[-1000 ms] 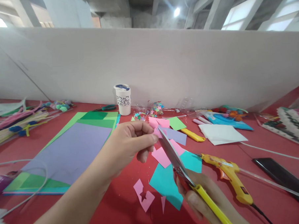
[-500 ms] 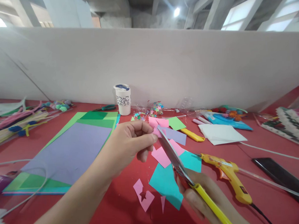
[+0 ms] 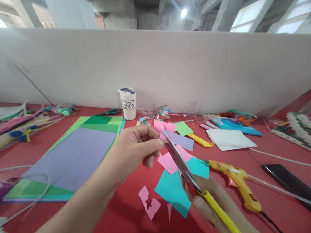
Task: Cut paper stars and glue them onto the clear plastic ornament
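Observation:
Between the thumb and fingers of my left hand (image 3: pixel 140 144) is pinched a small piece of pink paper (image 3: pixel 168 138). My right hand (image 3: pixel 207 200) grips scissors (image 3: pixel 182 163) with yellow and red handles. Their blades point up and left, tips at the pink piece, and look nearly closed. Below the hands lie a pink offcut with a star-shaped hole (image 3: pixel 152 209) and a thin pink sliver (image 3: pixel 169 210). Turquoise paper (image 3: pixel 171 191) and pink squares (image 3: pixel 169 163) lie under and beyond the scissors.
Purple paper (image 3: pixel 80 154) tops a stack of coloured sheets at left. A white cup (image 3: pixel 129 107) stands at the back near star confetti (image 3: pixel 163 113). To the right are a yellow glue gun (image 3: pixel 235 178), a yellow utility knife (image 3: pixel 201 141), white paper (image 3: pixel 231 139) and a black phone-like object (image 3: pixel 284 179).
Almost nothing differs. The scissor blades look slightly more closed at the pink piece, while both hands stay in the same place.

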Demonstrator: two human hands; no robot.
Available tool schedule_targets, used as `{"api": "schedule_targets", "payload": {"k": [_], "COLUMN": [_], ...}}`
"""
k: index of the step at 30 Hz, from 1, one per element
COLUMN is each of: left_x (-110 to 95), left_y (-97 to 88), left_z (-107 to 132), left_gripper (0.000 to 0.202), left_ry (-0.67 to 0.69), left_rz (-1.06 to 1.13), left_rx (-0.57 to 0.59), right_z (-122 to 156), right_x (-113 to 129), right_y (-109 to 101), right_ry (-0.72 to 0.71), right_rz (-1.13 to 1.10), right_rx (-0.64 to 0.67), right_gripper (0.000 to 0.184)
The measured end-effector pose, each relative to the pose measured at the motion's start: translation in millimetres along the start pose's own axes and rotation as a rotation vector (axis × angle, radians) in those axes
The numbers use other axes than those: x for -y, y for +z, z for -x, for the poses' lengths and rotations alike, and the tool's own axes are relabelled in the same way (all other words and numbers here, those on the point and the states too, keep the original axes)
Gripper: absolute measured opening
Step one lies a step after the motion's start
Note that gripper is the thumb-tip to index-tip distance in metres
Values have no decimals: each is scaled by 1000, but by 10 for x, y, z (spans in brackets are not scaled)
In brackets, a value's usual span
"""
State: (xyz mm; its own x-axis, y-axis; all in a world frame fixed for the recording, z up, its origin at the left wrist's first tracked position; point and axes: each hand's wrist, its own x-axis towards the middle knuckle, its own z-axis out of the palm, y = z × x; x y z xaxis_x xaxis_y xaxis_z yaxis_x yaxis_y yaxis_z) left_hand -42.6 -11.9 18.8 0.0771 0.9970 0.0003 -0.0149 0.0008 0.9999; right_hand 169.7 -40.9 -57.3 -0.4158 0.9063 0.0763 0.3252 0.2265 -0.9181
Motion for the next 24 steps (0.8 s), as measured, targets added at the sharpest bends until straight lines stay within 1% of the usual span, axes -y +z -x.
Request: {"api": "schedule_targets", "payload": {"k": [4,9,14,17,20,23,24], "left_x": [1,10,20,30,44,63,73], "left_y": [1,-1,-6,2,15,7,-1], "left_z": [4,-4,-8,-7,-16,-43,-55], "left_gripper": [12,11,12,13,14,15,15], "left_ry": [-7,3,-8,4,22,45,51], "left_rz": [7,11,41,39,97,155,164], "left_rx": [2,1,19,12,6,-28,-39], "right_z": [-10,-20,-17,-39,-86,-134,-148], "right_x": [-6,17,44,23,-63,-174,-199], "right_y": [-5,0,2,-4,-11,-24,-33], "right_ry": [-2,-10,17,-4,-33,8,20], "right_rz": [-9,-12,-21,-47,-97,-145,-157], "right_rx": [-4,-22,-20,24,100,154,149], "right_gripper": [45,42,41,42,42,43,42]}}
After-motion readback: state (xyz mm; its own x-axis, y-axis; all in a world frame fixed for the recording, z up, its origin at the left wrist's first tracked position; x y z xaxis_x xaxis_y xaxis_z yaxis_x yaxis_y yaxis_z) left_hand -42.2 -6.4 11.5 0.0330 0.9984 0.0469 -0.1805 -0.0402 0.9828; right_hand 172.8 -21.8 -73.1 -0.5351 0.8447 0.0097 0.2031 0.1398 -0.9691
